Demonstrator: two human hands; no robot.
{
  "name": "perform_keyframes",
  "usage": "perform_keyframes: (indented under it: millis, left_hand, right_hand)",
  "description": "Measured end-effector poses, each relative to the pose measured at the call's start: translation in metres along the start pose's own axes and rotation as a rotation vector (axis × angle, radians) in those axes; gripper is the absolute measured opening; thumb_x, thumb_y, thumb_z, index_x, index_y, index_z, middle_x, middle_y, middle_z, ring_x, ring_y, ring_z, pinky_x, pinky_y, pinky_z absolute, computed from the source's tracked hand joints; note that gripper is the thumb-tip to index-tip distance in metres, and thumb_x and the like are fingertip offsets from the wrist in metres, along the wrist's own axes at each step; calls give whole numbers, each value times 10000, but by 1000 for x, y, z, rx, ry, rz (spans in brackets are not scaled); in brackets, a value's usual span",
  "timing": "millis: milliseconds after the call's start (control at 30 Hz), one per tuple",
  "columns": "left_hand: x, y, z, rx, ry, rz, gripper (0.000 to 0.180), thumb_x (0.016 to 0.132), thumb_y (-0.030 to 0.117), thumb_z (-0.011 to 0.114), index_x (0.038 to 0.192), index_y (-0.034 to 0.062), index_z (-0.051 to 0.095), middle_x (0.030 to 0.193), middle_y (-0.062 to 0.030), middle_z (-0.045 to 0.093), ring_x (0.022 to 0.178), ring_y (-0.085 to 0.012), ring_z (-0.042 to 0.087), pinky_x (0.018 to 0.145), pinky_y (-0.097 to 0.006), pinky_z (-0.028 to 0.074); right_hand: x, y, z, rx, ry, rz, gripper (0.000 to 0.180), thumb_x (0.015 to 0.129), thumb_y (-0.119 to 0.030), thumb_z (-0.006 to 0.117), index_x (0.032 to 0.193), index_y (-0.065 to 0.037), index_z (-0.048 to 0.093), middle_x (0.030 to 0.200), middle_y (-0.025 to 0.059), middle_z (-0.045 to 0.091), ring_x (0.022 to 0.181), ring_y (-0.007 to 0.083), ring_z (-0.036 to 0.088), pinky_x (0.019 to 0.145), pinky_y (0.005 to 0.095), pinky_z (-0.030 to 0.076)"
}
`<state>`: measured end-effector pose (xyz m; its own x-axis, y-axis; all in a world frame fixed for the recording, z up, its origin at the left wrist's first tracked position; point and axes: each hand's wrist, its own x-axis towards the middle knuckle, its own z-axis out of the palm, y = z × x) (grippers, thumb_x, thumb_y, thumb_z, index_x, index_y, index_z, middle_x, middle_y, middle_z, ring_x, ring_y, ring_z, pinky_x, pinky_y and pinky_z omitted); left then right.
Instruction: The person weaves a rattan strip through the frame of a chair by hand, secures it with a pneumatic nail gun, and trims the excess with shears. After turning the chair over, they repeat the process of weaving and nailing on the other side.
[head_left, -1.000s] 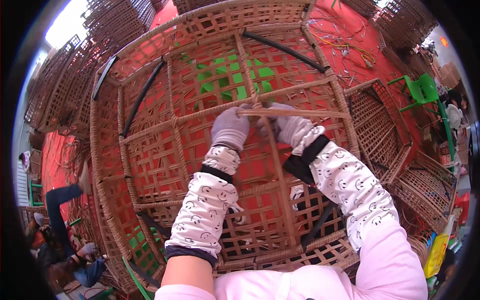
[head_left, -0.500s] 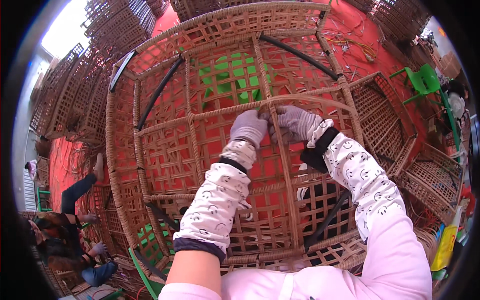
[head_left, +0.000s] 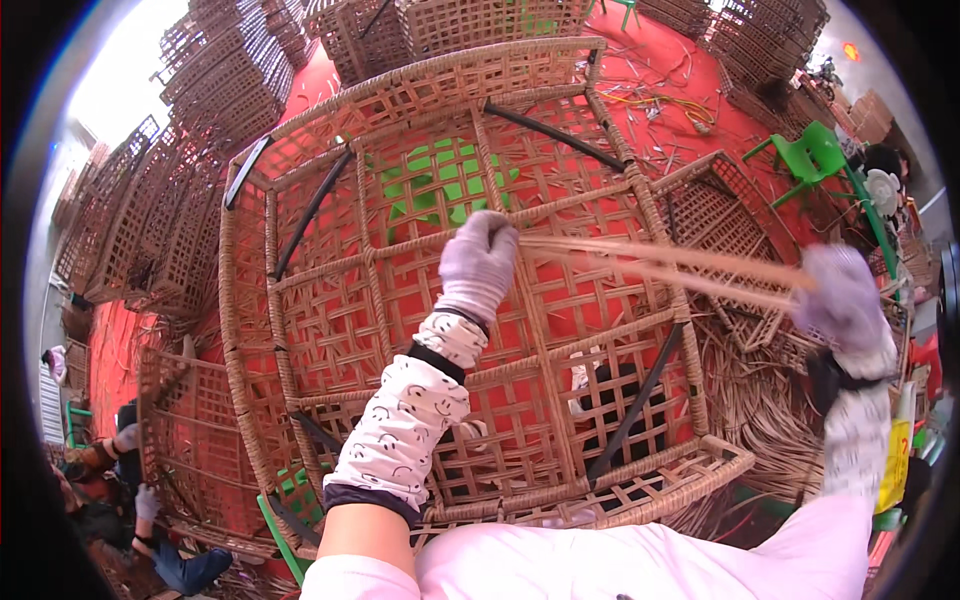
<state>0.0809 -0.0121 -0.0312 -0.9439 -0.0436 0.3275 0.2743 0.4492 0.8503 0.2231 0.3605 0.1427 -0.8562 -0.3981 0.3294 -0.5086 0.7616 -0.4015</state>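
Note:
A large woven rattan frame point(head_left: 368, 280) with wrapped ribs and black corner braces lies in front of me. My left hand point(head_left: 480, 262), in a pale striped glove, is closed at a crossing of two ribs, fingers pinched on a rattan strip there. From that spot the rattan strip point(head_left: 660, 258) stretches right in two roughly parallel lengths. My right hand point(head_left: 840, 290), gloved and smeared by motion, grips their far end out past the frame's right edge. Exactly how the strip passes round the ribs is hidden by my left fingers.
Beneath the frame shows a green plastic stool point(head_left: 440, 180). Loose rattan strands point(head_left: 780, 410) are heaped at right, beside another woven panel point(head_left: 725, 250). A green chair point(head_left: 808, 155) stands farther back. At lower left, a co-worker's gloved hand point(head_left: 147, 502) is beside an upright woven panel point(head_left: 195, 440).
My right hand has swung from the rib crossing far out to the right, drawing the strip taut. My left hand stays at the crossing. A woven panel now stands before the co-worker.

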Motion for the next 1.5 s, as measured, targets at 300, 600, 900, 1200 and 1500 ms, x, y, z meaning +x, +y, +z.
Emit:
perform_keyframes:
  millis: [300,600,900,1200,1500]
  left_hand:
    - [-1,-1,32,344,-152,-357,474,784,436,623,989,22,518,769,-141,604,779,-352,605,691,-444,461]
    - [-9,-47,15,-764,19,-845,236,911,256,436,934,50,548,622,-77,556,430,-195,545,357,-340,490]
    - [14,-29,-16,594,-299,-558,365,875,408,437,997,111,610,993,-184,612,988,-339,567,833,-429,446]
    - [22,-49,-12,552,-474,-517,344,789,355,578,980,72,615,933,-164,633,910,-323,599,780,-403,472]
    - [11,20,-22,384,-320,-251,463,730,432,662,947,28,594,910,-175,643,873,-284,624,787,-377,473]
  right_hand:
    - [-243,-78,-115,-52,-172,1021,118,746,-117,553,643,-62,538,687,52,534,563,181,502,456,328,402]
    - [42,4,136,414,-158,592,332,842,-217,521,1059,32,555,994,155,615,922,241,587,796,316,452]
    - [187,-11,302,952,-614,750,317,801,-277,579,998,-29,590,843,95,612,773,166,599,631,281,477]
    - [209,-3,295,496,-659,231,537,779,-539,557,1016,-63,634,926,97,628,848,227,586,726,332,454]
    - [93,-11,56,33,-70,-149,263,748,-212,646,625,10,575,862,128,583,776,220,576,698,304,444]
